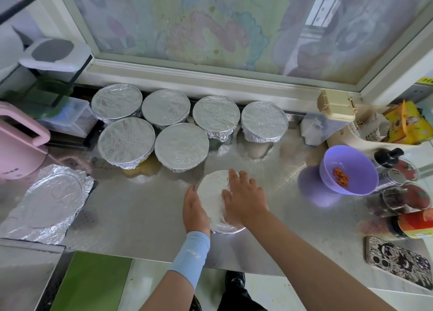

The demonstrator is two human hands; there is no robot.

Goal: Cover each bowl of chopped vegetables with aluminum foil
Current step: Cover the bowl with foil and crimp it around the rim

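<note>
A bowl with foil over its top (212, 189) stands near the front middle of the steel counter. My left hand (194, 211) curves around its left side, fingers against the foil edge. My right hand (243, 199) lies flat on top of the foil, fingers spread. Behind it stand several bowls wrapped in foil (181, 146), in two rows below the window. A purple bowl (349, 170) with chopped orange pieces sits uncovered, tilted, at the right. A used sheet of foil (50, 201) with a round imprint lies at the left.
A pink appliance (18, 146) stands at the far left, plastic boxes (68, 116) behind it. At the right are spice jars (403, 193), a can (414, 225), a phone (398, 261) and a beige-lidded container (332, 118). The counter's front edge (164, 257) runs below my wrists.
</note>
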